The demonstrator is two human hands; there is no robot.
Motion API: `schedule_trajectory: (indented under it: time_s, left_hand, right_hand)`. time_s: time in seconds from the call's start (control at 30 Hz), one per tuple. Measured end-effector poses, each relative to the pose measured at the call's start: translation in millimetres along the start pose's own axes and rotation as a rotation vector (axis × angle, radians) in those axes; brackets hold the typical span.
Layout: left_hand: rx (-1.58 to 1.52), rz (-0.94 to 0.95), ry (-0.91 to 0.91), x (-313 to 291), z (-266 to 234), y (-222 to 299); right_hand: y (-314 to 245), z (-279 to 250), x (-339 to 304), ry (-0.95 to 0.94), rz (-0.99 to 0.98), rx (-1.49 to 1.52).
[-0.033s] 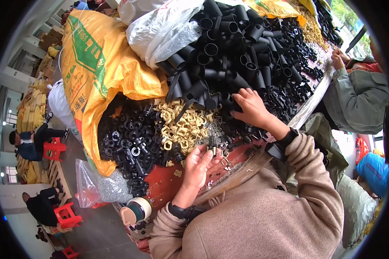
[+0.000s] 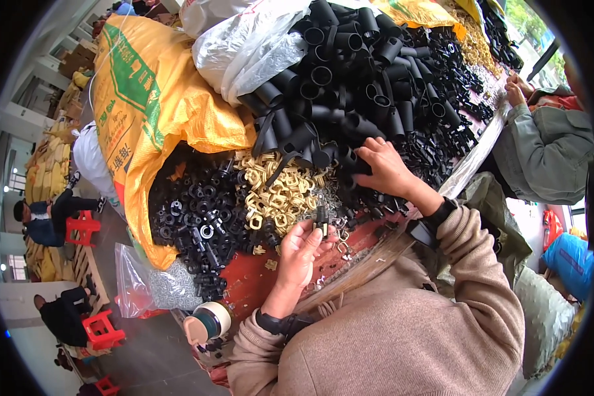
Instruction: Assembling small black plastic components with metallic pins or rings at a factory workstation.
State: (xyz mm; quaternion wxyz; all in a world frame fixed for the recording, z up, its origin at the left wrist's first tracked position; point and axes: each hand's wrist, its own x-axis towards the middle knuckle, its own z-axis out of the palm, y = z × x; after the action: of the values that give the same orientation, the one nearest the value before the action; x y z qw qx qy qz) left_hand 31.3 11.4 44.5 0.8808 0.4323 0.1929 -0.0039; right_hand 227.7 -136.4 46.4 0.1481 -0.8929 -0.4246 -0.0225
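My left hand (image 2: 299,256) is closed in a pinch on a small black plastic part (image 2: 321,216) with a pale yellow piece at its lower end. It is held upright above the table's near side. My right hand (image 2: 388,170) reaches into the near edge of a heap of black plastic tubes (image 2: 322,76), its fingers curled. Whatever lies between those fingertips is dark and blends with the heap. Left of the right hand lie many cream-yellow plastic clips (image 2: 280,191), and small silvery metal pieces (image 2: 333,198) lie between the hands. Black ring-like fittings (image 2: 198,218) are piled farther left.
A yellow woven sack (image 2: 158,99) leans over the fittings. A clear bag of metal pieces (image 2: 173,285) and a lidded cup (image 2: 208,321) stand near left. A wooden strip (image 2: 356,274) edges the red tabletop (image 2: 247,277). A co-worker's sleeve (image 2: 541,155) is at right.
The black part in my left hand now stands taller above the fingertips. The fingers of my right hand have bent slightly more, while both arms stay almost in place.
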Motion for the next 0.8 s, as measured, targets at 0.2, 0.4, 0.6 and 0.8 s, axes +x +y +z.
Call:
schedule_trajectory:
  time_s: [0.2, 0.4, 0.6, 0.8]
  left_hand:
    - [-0.001, 0.043, -0.015, 2, 4, 25]
    - [0.037, -0.063, -0.063, 8, 2, 32]
    - [0.02, -0.16, -0.11, 7, -4, 33]
    - [0.148, -0.126, -0.106, 3, 4, 22]
  right_hand:
    - [-17, -26, -27, -0.012, -0.237, 0.669]
    - [-23, -40, -28, -0.19, -0.4, 0.797]
    - [-9, -39, -36, -0.282, -0.27, 0.818]
    - [-12, -33, -48, -0.142, -0.326, 0.823]
